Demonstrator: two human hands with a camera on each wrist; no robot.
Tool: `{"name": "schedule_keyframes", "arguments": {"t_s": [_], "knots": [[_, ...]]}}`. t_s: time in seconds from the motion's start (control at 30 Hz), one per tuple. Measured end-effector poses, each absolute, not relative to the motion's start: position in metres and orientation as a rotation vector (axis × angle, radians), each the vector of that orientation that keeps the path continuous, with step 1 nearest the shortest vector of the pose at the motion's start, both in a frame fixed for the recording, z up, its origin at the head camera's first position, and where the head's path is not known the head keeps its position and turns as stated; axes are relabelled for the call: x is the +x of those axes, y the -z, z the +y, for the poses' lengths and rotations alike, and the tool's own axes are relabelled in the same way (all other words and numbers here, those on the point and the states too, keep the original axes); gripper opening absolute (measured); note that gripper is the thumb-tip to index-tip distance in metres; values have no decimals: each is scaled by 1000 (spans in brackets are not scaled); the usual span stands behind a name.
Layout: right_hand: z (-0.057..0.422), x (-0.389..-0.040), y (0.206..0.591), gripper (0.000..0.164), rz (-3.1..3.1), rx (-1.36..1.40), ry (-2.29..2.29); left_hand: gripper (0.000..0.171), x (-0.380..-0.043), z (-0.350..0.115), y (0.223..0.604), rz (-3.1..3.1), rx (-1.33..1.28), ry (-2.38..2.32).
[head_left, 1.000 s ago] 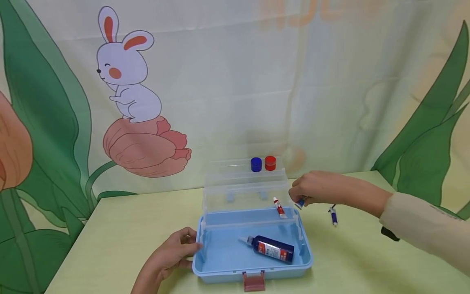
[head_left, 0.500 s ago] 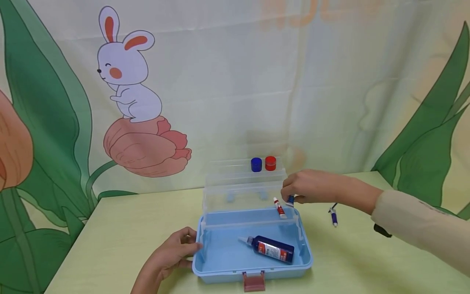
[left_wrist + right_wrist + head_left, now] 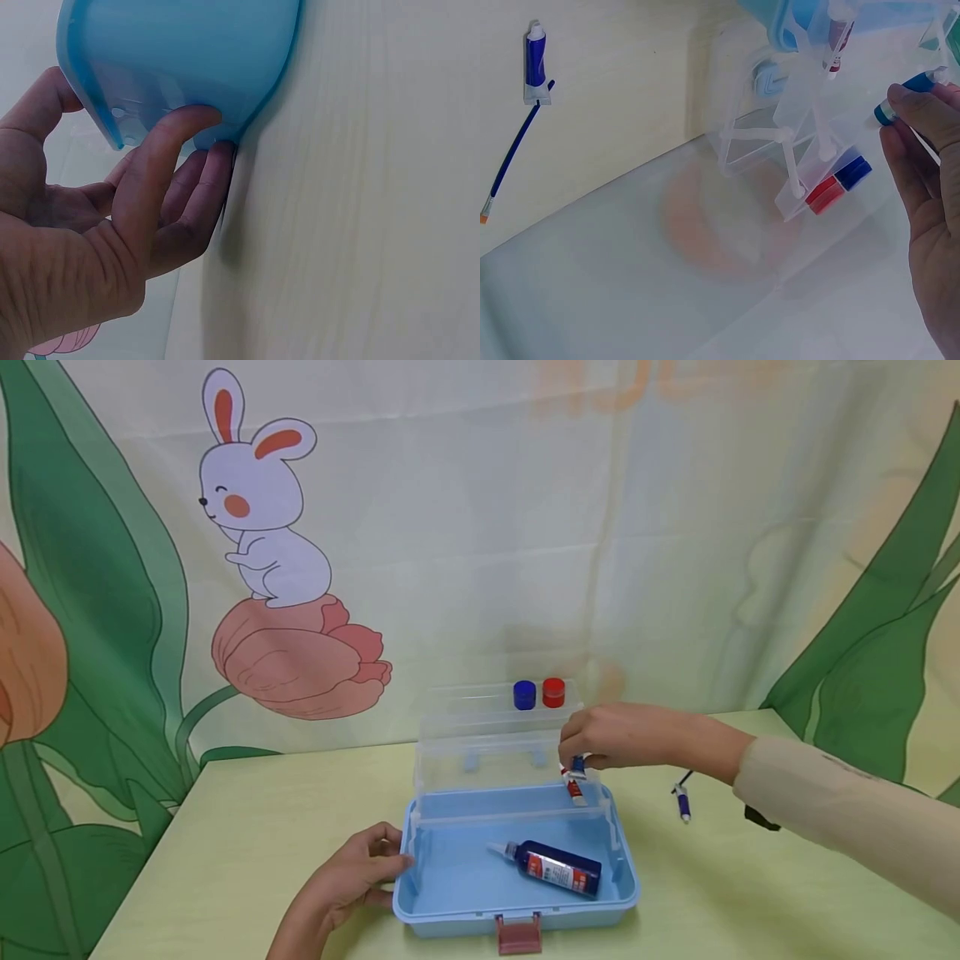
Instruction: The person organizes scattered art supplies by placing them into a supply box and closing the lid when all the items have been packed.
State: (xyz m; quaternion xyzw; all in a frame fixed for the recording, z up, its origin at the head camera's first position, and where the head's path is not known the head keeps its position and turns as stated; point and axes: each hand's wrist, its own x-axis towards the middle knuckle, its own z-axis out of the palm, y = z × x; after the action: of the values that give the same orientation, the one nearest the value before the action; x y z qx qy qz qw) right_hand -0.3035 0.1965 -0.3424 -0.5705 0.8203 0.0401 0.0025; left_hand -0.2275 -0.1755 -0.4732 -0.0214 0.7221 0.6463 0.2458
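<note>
My left hand (image 3: 351, 870) grips the left side of a light-blue plastic box (image 3: 453, 881), thumb at its rim and fingers curled against the outer wall. The box's clear tiered trays (image 3: 498, 768) are folded up toward the back. Above the right end of these trays, my right hand (image 3: 618, 737) pinches a small blue paint tube (image 3: 919, 82) between thumb and fingers, its crimped end down in the head view. Just below it, a red-and-white paint tube (image 3: 573, 792) lies in a tray. A dark blue bottle (image 3: 561, 867) with a pointed nozzle lies in the box bottom.
A blue jar (image 3: 524, 696) and a red jar (image 3: 553, 693) sit together on the top tray. Right of the box, a purple paint tube (image 3: 682, 804) and a thin paintbrush (image 3: 514, 154) lie on the table. A pink latch (image 3: 519, 935) hangs at the front.
My right hand has moved left with the blue paint tube, from beside the box to over the trays, and the tube has tilted more upright. The left hand stays put.
</note>
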Motion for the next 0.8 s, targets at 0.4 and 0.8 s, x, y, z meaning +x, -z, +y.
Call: {"name": "schedule_keyframes", "arguments": {"t_s": [0.4, 0.8], "knots": [[180, -311, 347, 20, 2478, -1917, -150, 34, -227, -177, 474, 1943, -49, -1779], [172, -316, 351, 21, 2455, -1936, -202, 35, -227, -178, 474, 1950, -55, -1778]]}}
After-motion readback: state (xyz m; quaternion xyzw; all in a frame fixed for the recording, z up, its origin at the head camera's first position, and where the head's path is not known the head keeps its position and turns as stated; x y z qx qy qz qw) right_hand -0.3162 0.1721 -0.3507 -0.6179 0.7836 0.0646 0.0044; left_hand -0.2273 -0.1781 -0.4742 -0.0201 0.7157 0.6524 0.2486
